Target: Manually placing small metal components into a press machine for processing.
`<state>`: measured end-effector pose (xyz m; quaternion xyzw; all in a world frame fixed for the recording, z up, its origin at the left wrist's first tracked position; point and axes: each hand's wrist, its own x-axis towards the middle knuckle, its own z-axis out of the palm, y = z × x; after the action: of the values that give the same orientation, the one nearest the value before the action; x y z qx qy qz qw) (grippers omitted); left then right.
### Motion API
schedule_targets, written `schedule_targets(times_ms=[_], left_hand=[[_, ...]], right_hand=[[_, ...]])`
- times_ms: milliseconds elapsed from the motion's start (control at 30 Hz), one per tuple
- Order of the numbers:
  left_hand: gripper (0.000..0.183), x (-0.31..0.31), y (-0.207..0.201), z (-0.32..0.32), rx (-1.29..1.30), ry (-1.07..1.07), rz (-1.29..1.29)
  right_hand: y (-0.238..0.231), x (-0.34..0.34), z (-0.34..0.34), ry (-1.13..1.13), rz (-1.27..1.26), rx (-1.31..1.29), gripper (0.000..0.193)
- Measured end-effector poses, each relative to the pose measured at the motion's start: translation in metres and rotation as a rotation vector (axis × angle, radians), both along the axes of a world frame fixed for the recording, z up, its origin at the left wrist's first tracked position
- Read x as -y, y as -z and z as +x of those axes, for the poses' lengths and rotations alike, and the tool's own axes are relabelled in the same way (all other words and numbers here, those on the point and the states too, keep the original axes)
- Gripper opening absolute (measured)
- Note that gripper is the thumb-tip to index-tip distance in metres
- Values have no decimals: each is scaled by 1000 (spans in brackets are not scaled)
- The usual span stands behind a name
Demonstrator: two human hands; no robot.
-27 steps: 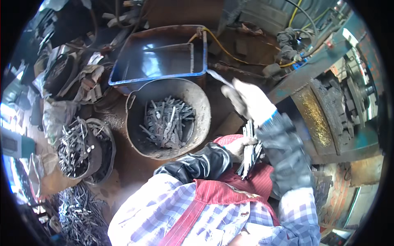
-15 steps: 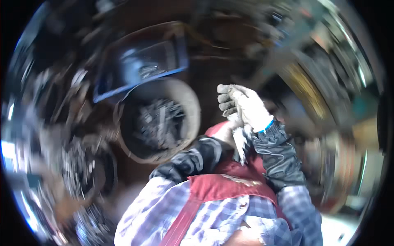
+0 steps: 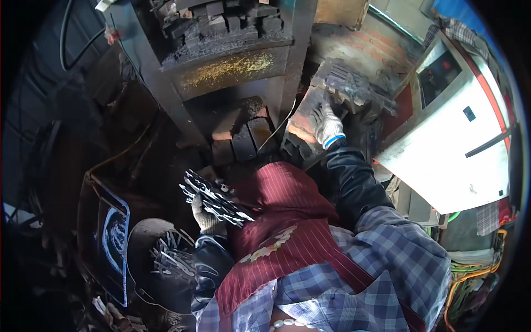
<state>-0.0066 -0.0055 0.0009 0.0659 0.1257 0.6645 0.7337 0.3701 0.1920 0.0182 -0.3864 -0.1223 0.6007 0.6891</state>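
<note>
My left hand [image 3: 206,218], in a knitted glove, is closed around a bundle of thin metal strips [image 3: 215,197] in front of the red apron [image 3: 282,193]. The strips lie slantwise, bright along their edges. My right hand [image 3: 327,124], in a white glove with soiled fingers and a blue cuff edge, reaches out ahead to the right. Its fingers look stretched over a brick-like block [image 3: 305,115] and seem to touch it; the dark fingertips blend into the block. Black sleeve covers are on both forearms.
Ahead stands a metal frame [image 3: 144,61] with dark bricks [image 3: 232,22] on top and more bricks below. A white cabinet [image 3: 453,149] is at right. Lower left are a round bucket [image 3: 146,235] of metal pieces and a blue-rimmed tray [image 3: 126,254]. Cables [image 3: 475,271] run at lower right.
The view has swung, bringing the brick-topped frame and white cabinet in; bucket and tray now sit lower left. My hands, close together before, are apart: left with the strips, right at the block.
</note>
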Motion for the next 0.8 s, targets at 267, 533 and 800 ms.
schedule_targets(times_ms=[267,533,800], left_hand=[[58,-7,-3,-2,-147,-44,-62],[56,-8,1,-7,-89,-42,-89],[51,-6,-4,-5,27,-5,-90]], right_hand=[[13,-58,4,50,30,-42,47],[-48,57,-46,-8,-142,423,32],[-142,-21,-130,-408,347,382,32]])
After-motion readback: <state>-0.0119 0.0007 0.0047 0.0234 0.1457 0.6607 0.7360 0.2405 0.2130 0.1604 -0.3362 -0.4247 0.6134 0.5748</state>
